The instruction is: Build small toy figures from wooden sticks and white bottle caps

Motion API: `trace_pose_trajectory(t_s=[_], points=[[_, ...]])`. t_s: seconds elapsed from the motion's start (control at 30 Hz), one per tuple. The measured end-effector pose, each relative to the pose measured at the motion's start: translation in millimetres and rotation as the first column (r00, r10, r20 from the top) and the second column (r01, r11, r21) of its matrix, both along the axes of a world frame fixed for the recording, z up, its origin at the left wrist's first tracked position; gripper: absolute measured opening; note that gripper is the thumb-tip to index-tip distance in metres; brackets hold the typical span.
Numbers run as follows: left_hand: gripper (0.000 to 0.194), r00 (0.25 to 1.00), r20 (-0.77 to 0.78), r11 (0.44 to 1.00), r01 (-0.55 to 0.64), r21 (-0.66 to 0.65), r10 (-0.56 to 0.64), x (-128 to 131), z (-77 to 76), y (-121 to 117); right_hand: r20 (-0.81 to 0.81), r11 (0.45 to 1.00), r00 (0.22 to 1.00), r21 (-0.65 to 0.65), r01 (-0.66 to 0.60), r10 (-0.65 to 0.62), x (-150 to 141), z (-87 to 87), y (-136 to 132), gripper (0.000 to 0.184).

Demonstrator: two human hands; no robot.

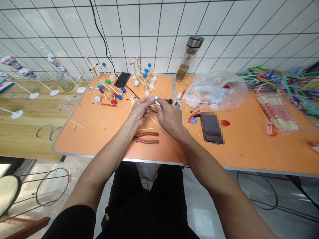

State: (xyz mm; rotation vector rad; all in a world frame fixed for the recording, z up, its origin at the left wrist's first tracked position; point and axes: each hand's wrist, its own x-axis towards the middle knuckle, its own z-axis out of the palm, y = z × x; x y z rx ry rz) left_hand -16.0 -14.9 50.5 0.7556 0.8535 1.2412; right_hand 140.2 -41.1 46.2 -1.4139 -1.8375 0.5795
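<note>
My left hand point(142, 109) and my right hand point(169, 114) meet above the middle of the orange table. Between their fingertips is a small white piece point(156, 98), perhaps a bottle cap, pinched by my left hand. My right hand is closed beside it, around something narrow and partly grey that I cannot make out. A black object point(169, 101) pokes out behind my right knuckles. Below my hands lie pliers point(147, 141) with red-brown handles and a long thin wooden stick point(163, 130). Short cut sticks point(78, 124) lie to the left.
Stick models with coloured caps point(107, 88) stand at the back left, by a black phone point(122, 79). A glass bottle point(183, 68) leans against the wall. Rightward are a plastic bag point(219, 93), another phone point(211, 127) and packaged chopsticks point(277, 113). A black cable point(106, 46) hangs down.
</note>
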Motion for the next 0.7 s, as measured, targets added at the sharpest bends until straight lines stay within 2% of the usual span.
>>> trace_pose_trajectory(t_s=[0.03,0.07,0.1,0.13,0.17,0.2,0.23,0.27,0.3,0.33,0.4,0.5,0.57,0.63,0.7], points=[[0.025,1.0,-0.006,1.0,-0.021,-0.01,0.02,1.0,-0.8,0.4,0.096,0.997,0.994,0.065,0.042,-0.048,-2.1,-1.3,-1.4,0.032],[0.025,1.0,-0.005,1.0,-0.028,-0.01,0.028,1.4,-1.1,0.7,0.11,0.996,0.992,0.075,0.047,-0.055,-2.6,-0.6,-1.9,0.031],[0.025,1.0,0.002,1.0,-0.019,0.0,0.019,1.0,-0.9,0.7,0.036,0.999,0.999,0.027,0.021,-0.022,-1.4,1.7,-1.4,0.028],[0.025,1.0,0.015,1.0,0.01,0.019,-0.01,-0.1,-0.2,0.6,-0.107,0.996,0.993,-0.072,-0.052,0.044,1.2,5.2,-0.1,0.026],[0.025,0.998,0.032,0.998,0.055,0.04,-0.057,-1.6,0.8,0.3,-0.294,0.97,0.95,-0.18,-0.161,0.103,4.8,9.2,1.8,0.027],[0.025,0.992,0.054,0.992,0.107,0.061,-0.111,-3.4,2.0,-0.1,-0.492,0.896,0.86,-0.307,-0.32,0.139,8.7,13.2,4.0,0.031],[0.025,0.984,0.075,0.984,0.159,0.078,-0.164,-5.1,3.3,-0.6,-0.642,0.768,0.75,-0.397,-0.504,0.16,12.4,16.4,6.0,0.031],[0.024,0.974,0.095,0.976,0.196,0.091,-0.204,-6.7,4.4,-1.1,-0.745,0.653,0.651,-0.421,-0.63,0.148,15.2,18.4,7.8,0.029],[0.022,0.968,0.111,0.972,0.215,0.097,-0.225,-7.8,5.2,-1.5,-0.802,0.623,0.585,-0.397,-0.674,0.123,16.7,19.1,9.1,0.029],[0.02,0.967,0.121,0.972,0.216,0.094,-0.227,-8.5,5.8,-1.7,-0.825,0.642,0.553,-0.363,-0.675,0.115,16.9,18.5,10.0,0.032],[0.016,0.974,0.126,0.981,0.179,0.075,-0.188,-8.5,6.4,-1.5,-0.82,0.736,0.558,-0.3,-0.606,0.125,13.6,14.1,10.8,0.04],[0.01,0.986,0.116,0.993,0.116,0.031,-0.118,-6.4,7.3,-0.5,-0.717,0.86,0.678,-0.233,-0.454,0.164,6.4,5.9,11.4,0.047],[0.009,0.993,0.093,0.997,0.075,-0.011,-0.074,-4.5,8.9,-0.4,-0.537,0.941,0.824,-0.154,-0.303,0.178,3.9,2.3,11.3,0.045],[0.008,0.997,0.067,0.998,0.034,-0.046,-0.031,-2.6,10.7,-0.8,-0.24,0.991,0.963,-0.027,-0.13,0.12,3.4,0.5,9.9,0.04],[0.014,0.999,0.054,0.998,-0.005,-0.064,0.009,-0.8,11.5,-1.5,0.074,0.997,0.997,0.075,-0.017,0.012,3.5,-0.6,7.0,0.034]])
